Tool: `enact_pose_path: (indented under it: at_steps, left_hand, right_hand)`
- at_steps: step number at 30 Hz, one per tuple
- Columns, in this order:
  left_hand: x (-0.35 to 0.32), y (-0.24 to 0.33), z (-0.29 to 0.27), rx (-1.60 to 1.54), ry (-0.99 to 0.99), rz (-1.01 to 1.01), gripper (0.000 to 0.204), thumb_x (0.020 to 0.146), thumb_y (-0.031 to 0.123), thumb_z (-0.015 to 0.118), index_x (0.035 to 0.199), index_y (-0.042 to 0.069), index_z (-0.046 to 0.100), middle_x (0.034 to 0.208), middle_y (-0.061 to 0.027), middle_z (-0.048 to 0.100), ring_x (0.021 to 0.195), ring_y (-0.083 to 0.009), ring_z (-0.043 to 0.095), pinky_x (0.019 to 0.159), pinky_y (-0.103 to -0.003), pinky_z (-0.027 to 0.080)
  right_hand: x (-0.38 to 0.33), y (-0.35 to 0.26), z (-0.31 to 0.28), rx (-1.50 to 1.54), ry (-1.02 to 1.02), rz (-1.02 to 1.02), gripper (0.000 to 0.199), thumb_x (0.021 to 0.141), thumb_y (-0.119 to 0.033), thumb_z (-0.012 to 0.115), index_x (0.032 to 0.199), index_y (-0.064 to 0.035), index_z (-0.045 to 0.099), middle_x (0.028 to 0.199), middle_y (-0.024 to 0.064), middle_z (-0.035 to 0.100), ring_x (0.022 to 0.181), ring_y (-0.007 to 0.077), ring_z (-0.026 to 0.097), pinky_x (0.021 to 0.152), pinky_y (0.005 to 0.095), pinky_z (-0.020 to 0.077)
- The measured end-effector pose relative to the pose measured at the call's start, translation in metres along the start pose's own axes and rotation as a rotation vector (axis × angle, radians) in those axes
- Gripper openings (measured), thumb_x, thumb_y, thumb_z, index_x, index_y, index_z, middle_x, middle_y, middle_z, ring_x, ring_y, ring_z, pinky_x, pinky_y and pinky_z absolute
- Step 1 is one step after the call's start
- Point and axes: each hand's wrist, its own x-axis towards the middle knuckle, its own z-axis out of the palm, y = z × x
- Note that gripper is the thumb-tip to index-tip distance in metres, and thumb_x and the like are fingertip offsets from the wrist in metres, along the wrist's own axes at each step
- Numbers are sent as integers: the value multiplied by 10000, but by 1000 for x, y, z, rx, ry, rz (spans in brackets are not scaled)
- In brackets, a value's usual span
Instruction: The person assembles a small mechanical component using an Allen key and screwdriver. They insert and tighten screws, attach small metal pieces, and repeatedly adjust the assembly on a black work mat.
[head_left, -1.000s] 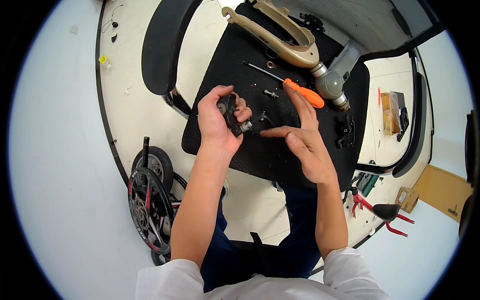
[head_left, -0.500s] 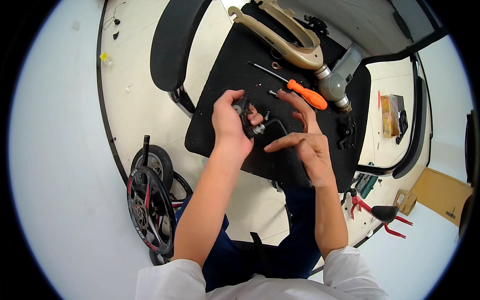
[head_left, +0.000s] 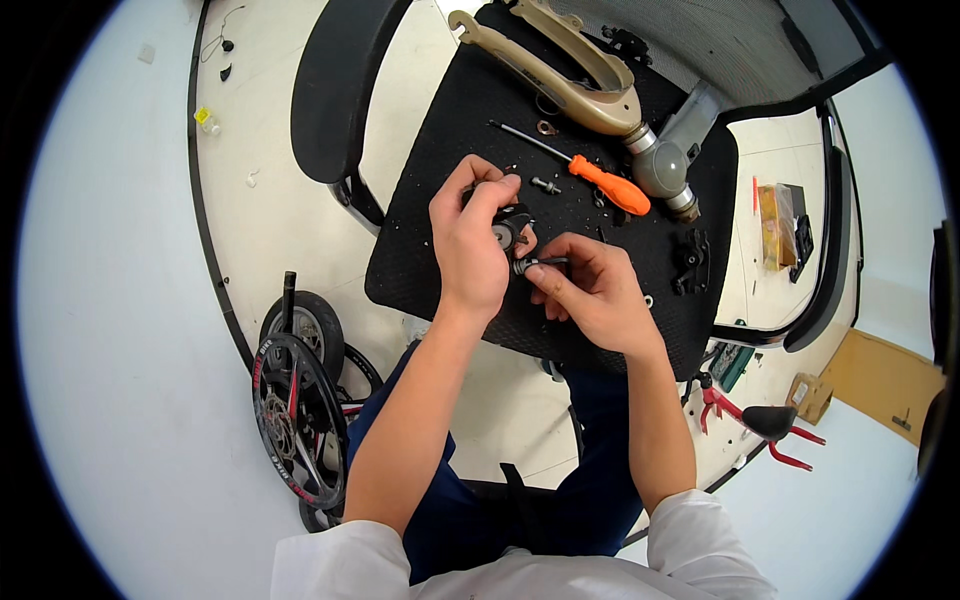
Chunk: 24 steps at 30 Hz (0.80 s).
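My left hand [head_left: 468, 245] is closed around a black disc brake caliper [head_left: 507, 232], whose round grey face shows between the fingers. A metal bolt [head_left: 519, 266] sticks out at the caliper's lower side. At that bolt, my right hand [head_left: 598, 295] pinches a thin black hex key [head_left: 557, 261], thumb near the bolt; the rest of the key is hidden by the fingers. Beyond the hands, a loose bolt [head_left: 546, 185] lies on the black chair seat [head_left: 420, 230]. Close by rests an orange-handled screwdriver [head_left: 612, 186], its shaft pointing to the far left.
A beige fork [head_left: 560, 90] with a grey rounded joint lies across the back of the seat. Another black mechanical part [head_left: 690, 262] sits at the seat's right. The chair's armrest [head_left: 345, 90] rises at left. Wheels [head_left: 300, 420] stand on the floor, lower left.
My right hand has moved left and in, from spread fingers beside the hex key to a pinch at the bolt. The caliper has turned in my left hand.
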Motion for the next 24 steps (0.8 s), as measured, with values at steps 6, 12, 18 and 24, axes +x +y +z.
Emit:
enact_pose_path:
  at_steps: [6, 12, 18, 24]
  left_hand:
    - [9, -2, -8, -152, -19, -254, 174, 908, 152, 507, 764, 69, 455, 629, -58, 482, 464, -138, 413, 463, -275, 371]
    - [8, -2, -13, -111, -35, -472, 218, 902, 164, 527, 707, 89, 465, 580, -49, 460, 463, -138, 408, 458, -278, 361]
    - [10, -3, -14, -210, 26, -512, 252, 894, 198, 522, 675, 88, 462, 557, -45, 448, 487, -139, 423, 476, -283, 372]
    - [7, 1, -6, -245, 58, -610, 299, 887, 250, 518, 642, 86, 469, 555, -53, 467, 508, -147, 461, 508, -289, 405]
  right_hand:
    - [-1, 7, -1, -292, 76, -278, 141, 835, -114, 743, 903, 1, 697, 746, 53, 642, 607, 102, 557, 536, 258, 434]
    - [-2, -2, -9, -584, 125, -577, 115, 761, -66, 756, 855, -23, 707, 740, 87, 639, 648, 233, 546, 627, 320, 440]
    - [-5, -3, 2, -371, 162, -390, 218, 712, -75, 810, 889, -30, 692, 815, 68, 671, 665, 176, 587, 573, 277, 441]
    - [-1, 3, 8, -458, 180, -433, 262, 717, -63, 824, 953, -62, 713, 842, 51, 688, 653, 122, 613, 536, 253, 441]
